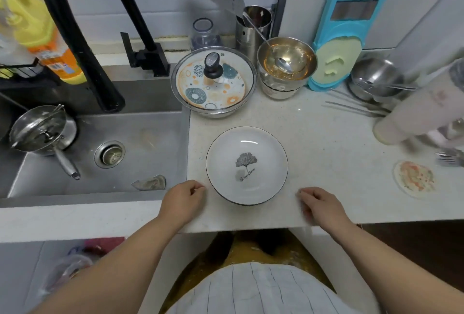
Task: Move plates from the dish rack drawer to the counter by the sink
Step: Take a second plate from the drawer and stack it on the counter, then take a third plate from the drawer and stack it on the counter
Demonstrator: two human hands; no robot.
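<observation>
A white plate [247, 165] with a dark rim and a grey leaf print lies flat on the pale counter [326, 153], just right of the sink [140, 143]. My left hand [184, 199] rests at the counter's front edge, a little left of the plate, fingers loosely curled and holding nothing. My right hand [320, 204] sits to the plate's right, also loosely curled and holding nothing. Neither hand touches the plate. The dish rack drawer is not in view.
Behind the plate stand a glass-lidded patterned bowl [213, 82], a steel bowl with a spoon [286, 65] and a utensil holder [253, 25]. A blue slicer [349, 27], steel bowls [374, 80] and a pale bottle [421, 110] crowd the right. A strainer pot [42, 133] sits in the sink under the black faucet [82, 35].
</observation>
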